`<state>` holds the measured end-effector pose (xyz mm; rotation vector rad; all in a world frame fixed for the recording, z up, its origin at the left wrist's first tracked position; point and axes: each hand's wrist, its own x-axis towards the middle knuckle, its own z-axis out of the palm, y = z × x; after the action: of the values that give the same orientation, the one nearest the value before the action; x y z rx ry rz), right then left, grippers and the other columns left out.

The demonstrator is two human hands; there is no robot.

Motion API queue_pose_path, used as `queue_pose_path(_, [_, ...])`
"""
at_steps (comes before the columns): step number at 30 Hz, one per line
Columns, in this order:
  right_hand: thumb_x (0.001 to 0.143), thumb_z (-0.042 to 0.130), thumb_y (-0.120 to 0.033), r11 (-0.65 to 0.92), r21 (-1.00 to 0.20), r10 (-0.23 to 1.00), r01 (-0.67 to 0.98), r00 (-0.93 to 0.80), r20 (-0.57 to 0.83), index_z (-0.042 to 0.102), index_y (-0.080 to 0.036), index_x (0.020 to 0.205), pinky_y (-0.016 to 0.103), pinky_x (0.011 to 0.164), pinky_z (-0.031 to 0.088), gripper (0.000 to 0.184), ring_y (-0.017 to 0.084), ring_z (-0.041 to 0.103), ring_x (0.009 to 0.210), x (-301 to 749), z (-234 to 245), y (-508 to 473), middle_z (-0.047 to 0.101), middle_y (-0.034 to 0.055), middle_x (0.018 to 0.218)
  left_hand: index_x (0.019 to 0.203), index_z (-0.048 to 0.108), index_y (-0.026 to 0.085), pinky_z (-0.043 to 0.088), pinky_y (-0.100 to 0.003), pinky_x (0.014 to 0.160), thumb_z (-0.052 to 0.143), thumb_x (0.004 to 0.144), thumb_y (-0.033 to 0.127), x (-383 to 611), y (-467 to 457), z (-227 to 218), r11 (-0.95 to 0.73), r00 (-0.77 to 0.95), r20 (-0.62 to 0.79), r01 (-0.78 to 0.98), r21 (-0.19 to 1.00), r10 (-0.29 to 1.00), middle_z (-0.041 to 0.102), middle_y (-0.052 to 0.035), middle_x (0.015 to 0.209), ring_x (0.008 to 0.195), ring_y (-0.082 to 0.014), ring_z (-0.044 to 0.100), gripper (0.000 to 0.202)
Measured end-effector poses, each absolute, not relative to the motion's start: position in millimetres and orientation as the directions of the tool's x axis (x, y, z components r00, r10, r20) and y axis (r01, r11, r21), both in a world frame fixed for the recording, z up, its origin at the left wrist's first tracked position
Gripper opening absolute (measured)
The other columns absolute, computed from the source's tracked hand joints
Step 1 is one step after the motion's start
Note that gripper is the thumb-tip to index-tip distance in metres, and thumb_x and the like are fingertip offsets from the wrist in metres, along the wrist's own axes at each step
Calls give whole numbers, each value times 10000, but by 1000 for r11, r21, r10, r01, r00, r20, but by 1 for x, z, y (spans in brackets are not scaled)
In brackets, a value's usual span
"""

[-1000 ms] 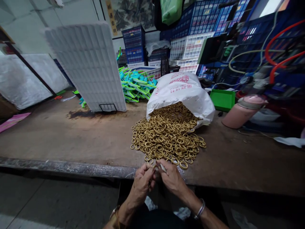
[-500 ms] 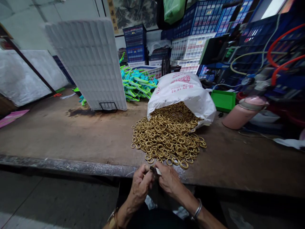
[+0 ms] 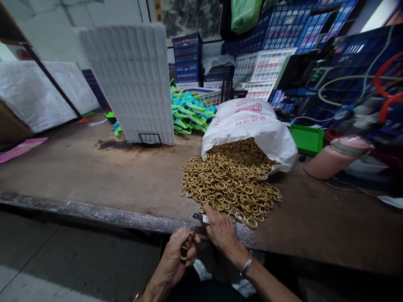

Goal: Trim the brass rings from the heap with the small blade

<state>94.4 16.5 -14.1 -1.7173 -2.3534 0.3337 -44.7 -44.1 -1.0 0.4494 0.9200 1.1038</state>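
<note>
My left hand [image 3: 172, 259], below the table's front edge, is closed around several brass-coloured rings [image 3: 184, 256]. At the front of the ring pile, my right hand [image 3: 222, 233] grips a small knife [image 3: 205, 219] with a white handle and a short dark blade pointing left. Its index finger reaches the nearest rings; whether it pinches one is hidden. The pile of rings [image 3: 225, 180] spills onto the table from the mouth of a white sack [image 3: 242, 119] with red print lying on its side.
A white ribbed panel [image 3: 135, 84] stands upright on the wooden table [image 3: 94, 176]. Behind it lie green and blue plastic pieces [image 3: 192, 111]. Right of the sack are a green tray [image 3: 307, 139] and a pink bottle [image 3: 336, 161]. Stacked crates [image 3: 264, 65] fill the back.
My hands have moved apart. The right one went forward to the pile's edge with the knife, while the left drew back slightly with rings in it. The view has shifted left.
</note>
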Motion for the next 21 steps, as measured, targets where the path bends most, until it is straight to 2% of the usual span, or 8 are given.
queue_pose_path(4, [665, 434, -64, 272, -215, 959, 938, -283, -20, 493, -227, 971, 244, 566, 258, 352, 149, 581, 707, 89, -14, 22, 640, 24, 872, 775, 477, 166, 188, -161, 354, 515, 781, 315, -51, -43, -5, 400, 175, -379, -625, 671, 909, 550, -1, 691, 376, -16, 332, 154])
queue_pose_path(7, [673, 420, -54, 256, -190, 964, 948, -265, -23, 507, -235, 952, 249, 546, 249, 344, 151, 587, 687, 87, -13, 23, 645, 12, 840, 869, 506, 168, 186, -160, 361, 525, 773, 299, -53, -41, -8, 407, 211, -369, -683, 607, 905, 537, 5, 673, 378, -14, 317, 164])
queue_pose_path(11, [654, 435, -47, 255, -155, 967, 955, -256, 9, 497, -233, 1004, 251, 556, 252, 402, 159, 586, 701, 88, -18, 22, 645, 11, 859, 764, 530, 125, 193, -150, 370, 584, 728, 292, -53, -35, -13, 423, 249, -379, -760, 494, 891, 544, -14, 679, 396, -2, 313, 180])
queue_pose_path(14, [641, 445, -37, 267, -153, 964, 951, -263, 48, 510, -225, 962, 244, 556, 250, 377, 139, 576, 686, 90, -21, 21, 640, 11, 844, 696, 505, 121, 186, -145, 370, 639, 678, 283, -51, -30, -14, 428, 242, -416, -788, 443, 877, 556, -19, 684, 398, 1, 322, 211])
queue_pose_path(17, [643, 438, -22, 280, -178, 959, 943, -270, 81, 523, -217, 871, 245, 536, 233, 312, 114, 564, 632, 91, -24, 22, 634, -2, 773, 658, 466, 132, 168, -144, 360, 661, 653, 286, -48, -27, -14, 433, 205, -469, -780, 452, 859, 530, 10, 624, 378, 3, 313, 248])
queue_pose_path(21, [676, 409, -19, 301, -224, 951, 927, -276, 137, 524, -210, 826, 251, 528, 221, 269, 114, 565, 624, 92, -26, 24, 633, -2, 749, 679, 447, 150, 151, -149, 349, 631, 668, 334, -44, -28, -11, 419, 143, -475, -725, 547, 868, 483, 44, 568, 355, -5, 324, 260])
